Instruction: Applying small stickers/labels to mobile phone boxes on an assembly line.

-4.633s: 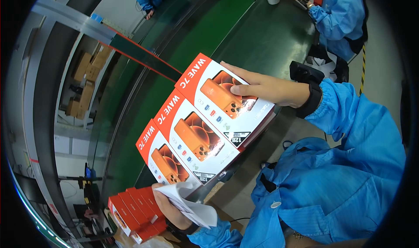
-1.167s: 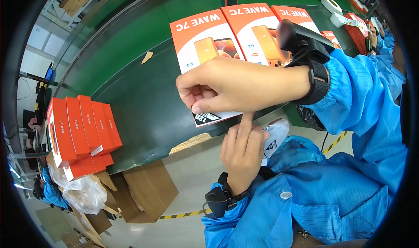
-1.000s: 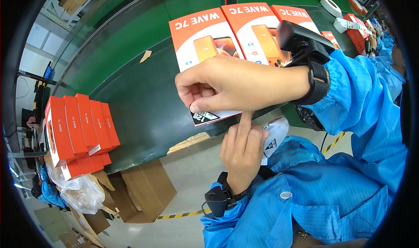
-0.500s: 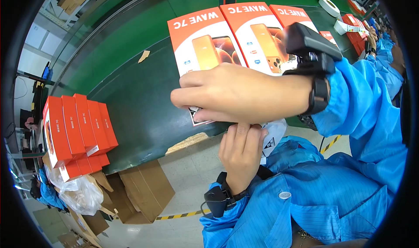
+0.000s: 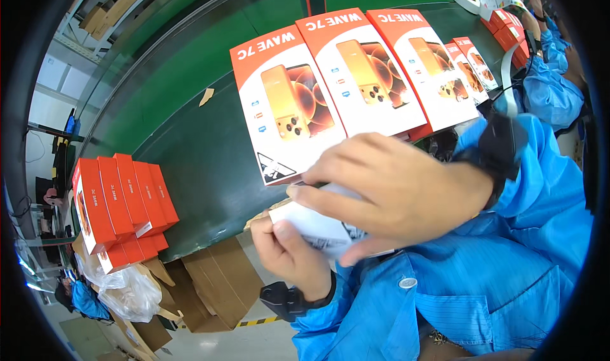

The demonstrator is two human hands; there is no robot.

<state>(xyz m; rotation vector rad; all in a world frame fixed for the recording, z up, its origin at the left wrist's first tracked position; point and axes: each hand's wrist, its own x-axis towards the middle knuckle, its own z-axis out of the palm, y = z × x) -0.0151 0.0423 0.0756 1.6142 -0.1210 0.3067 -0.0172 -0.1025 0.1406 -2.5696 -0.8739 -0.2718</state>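
Observation:
Low in front of my chest, my left hand (image 5: 293, 254) pinches a white sheet with black print (image 5: 321, 234), thumb on top and fingers under it. My right hand (image 5: 394, 192) reaches over that sheet, slightly blurred. Its thumb and fingers are apart, with fingertips near the sheet's far edge; whether they touch it I cannot tell. Just beyond, the left large orange-and-white phone box (image 5: 298, 107) lies flat, a black triangle mark at its near left corner. A middle phone box (image 5: 362, 75) and a right phone box (image 5: 426, 68) lie beside it.
Orange boxes stand stacked (image 5: 130, 202) at the left end of the dark green table (image 5: 197, 164). Smaller phone boxes (image 5: 473, 65) and a white label roll (image 5: 466, 0) are at the far right, by another person's arm (image 5: 553, 81). An open cardboard carton (image 5: 219, 281) sits below the table's edge.
My right hand has come off the left box's near corner, back over the white sheet, uncovering the triangle mark. My left hand has moved left and shows the sheet more fully.

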